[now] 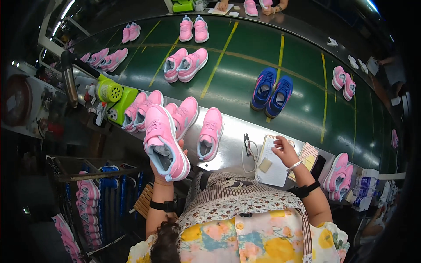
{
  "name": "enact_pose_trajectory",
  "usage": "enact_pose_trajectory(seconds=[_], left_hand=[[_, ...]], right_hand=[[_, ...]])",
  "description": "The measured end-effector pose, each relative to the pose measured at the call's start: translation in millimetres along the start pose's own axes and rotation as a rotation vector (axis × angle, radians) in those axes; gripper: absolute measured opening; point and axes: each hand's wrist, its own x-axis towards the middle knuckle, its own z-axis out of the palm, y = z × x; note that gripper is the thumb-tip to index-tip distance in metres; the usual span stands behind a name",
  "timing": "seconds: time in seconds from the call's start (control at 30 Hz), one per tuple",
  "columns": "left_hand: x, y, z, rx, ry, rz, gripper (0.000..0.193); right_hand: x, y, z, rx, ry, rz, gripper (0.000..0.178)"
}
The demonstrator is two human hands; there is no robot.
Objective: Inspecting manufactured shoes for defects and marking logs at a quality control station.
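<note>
My left hand (181,151) is closed around a pink sneaker (161,138) with a pale blue lining and white sole, raised with its opening toward me. Most of the fingers are hidden behind it. On the metal ledge just right of it stands a single pink sneaker (211,133); more pink sneakers (186,115) stand behind the held one. Over an open notebook (268,158), my right hand (286,152) hovers with loosely bent fingers apart and nothing visible in them. A small tan block (265,165) lies on the page, and thread snips (247,143) lie left of it.
Beyond the ledge runs a green conveyor belt (237,65) carrying pink pairs and a blue pair (271,94). A lime-green machine (115,94) stands at left. At right are a phone (317,166) and more pink sneakers (337,176). A co-worker's hand (268,9) shows across the belt.
</note>
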Motion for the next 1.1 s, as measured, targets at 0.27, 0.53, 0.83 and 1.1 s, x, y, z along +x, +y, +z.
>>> enact_pose_trajectory(seconds=[0.27, 0.53, 0.83, 1.1], left_hand=[[-34.5, -3.9, 7.4, 0.169, 0.040, 0.132, 0.062], [-35.2, -4.8, -11.5, 0.156, 0.027, 0.147, 0.055], [-3.5, -27.6, 24.1, 0.123, -0.079, -0.028, 0.059], [26.5, -42.0, 34.7, 0.096, -0.033, -0.117, 0.051]], right_hand=[[103.7, -57.5, 221.3, -0.206, -0.130, -0.004, 0.104], [90.2, -88.8, 137.8, 0.912, -0.392, 0.427, 0.059], [15.6, -151.0, 34.0, 1.271, -0.648, -0.220, 0.079], [24.8, -157.8, 80.4, 1.611, -0.575, 0.180, 0.066]])
